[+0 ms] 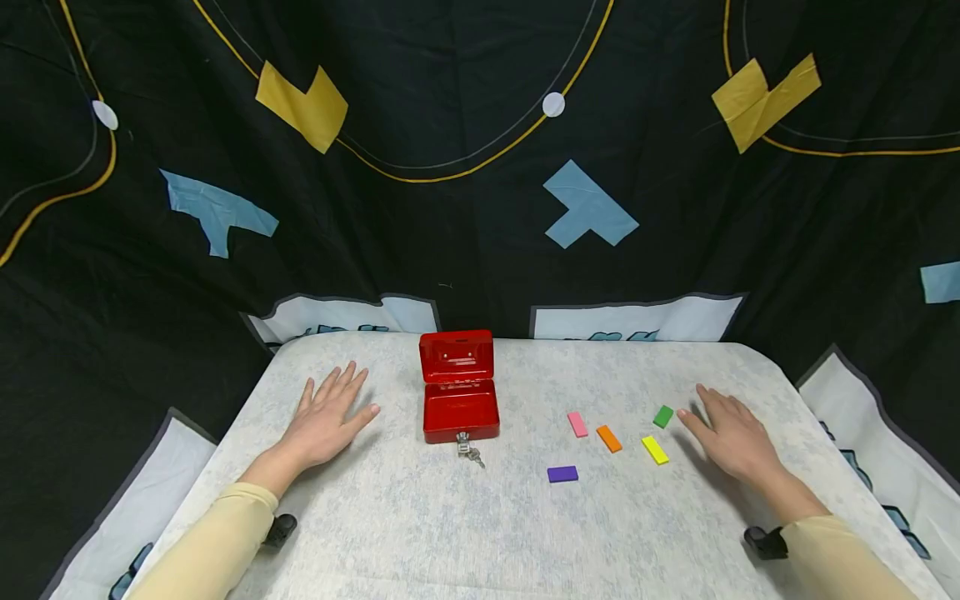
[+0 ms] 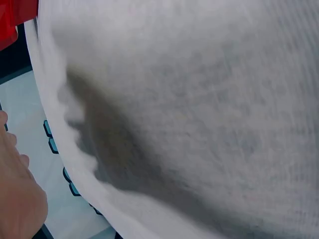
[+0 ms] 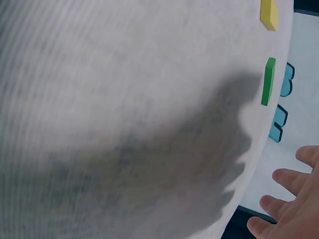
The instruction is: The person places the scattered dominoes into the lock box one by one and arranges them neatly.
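My left hand (image 1: 325, 418) is spread over the left part of the table, palm down, holding nothing. To its right stands a red metal cash box (image 1: 461, 412), lid raised, with a small padlock (image 1: 462, 442) and keys (image 1: 475, 456) hanging at its front. My right hand (image 1: 731, 437) hovers at the right with fingers extended, also holding nothing. Nearest to it is a green block (image 1: 663, 417); a yellow block (image 1: 655, 450) lies a little farther left. Orange (image 1: 609, 438), pink (image 1: 577, 424) and purple (image 1: 562, 474) blocks lie between the hand and the box.
The table (image 1: 420, 533) has a pale mottled cloth with rounded far corners. Behind it hangs a black curtain (image 1: 465, 250) with blue and yellow tape pieces and a yellow cord. White printed panels (image 1: 637, 318) show beyond the table's edges.
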{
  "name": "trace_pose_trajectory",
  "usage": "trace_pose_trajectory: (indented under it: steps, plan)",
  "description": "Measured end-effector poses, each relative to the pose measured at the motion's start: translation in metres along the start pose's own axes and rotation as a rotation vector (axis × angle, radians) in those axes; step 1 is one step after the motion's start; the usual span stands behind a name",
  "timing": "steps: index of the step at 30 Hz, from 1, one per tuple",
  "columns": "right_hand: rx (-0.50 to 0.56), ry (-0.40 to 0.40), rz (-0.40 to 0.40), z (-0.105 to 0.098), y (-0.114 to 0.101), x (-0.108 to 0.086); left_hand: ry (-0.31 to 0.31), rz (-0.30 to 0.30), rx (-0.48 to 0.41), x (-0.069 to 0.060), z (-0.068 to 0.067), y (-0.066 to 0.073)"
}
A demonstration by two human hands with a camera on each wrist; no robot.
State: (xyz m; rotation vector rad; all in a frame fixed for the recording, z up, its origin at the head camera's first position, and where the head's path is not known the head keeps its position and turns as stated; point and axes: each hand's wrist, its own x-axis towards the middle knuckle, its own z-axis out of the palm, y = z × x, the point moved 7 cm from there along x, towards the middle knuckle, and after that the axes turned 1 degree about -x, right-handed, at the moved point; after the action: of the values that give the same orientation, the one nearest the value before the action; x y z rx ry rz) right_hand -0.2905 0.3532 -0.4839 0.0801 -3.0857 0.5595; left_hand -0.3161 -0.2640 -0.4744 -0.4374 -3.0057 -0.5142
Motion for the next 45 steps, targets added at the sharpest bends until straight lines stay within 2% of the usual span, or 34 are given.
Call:
trace_pose_trajectory:
  steps: [7, 17, 24, 35, 45]
  plan:
    - [0.044, 0.026, -0.02, -0.001, -0.008, 0.002, 0.02, 0.076, -0.065, 0.003, 0.001, 0.017]
    - [0.061, 0.01, -0.001, 0.001, -0.012, 0.003, -0.018, 0.124, -0.153, 0.006, 0.006, 0.03]
    - [0.078, 0.01, -0.005, 0.003, -0.011, 0.003, -0.051, 0.1, -0.241, 0.006, 0.011, 0.037]
    - [0.11, -0.013, -0.03, 0.007, -0.013, 0.004, -0.082, 0.125, -0.37, 0.006, 0.023, 0.051]
    - [0.119, -0.032, -0.008, 0.008, -0.012, 0.003, -0.15, 0.109, -0.385, 0.008, 0.031, 0.061]
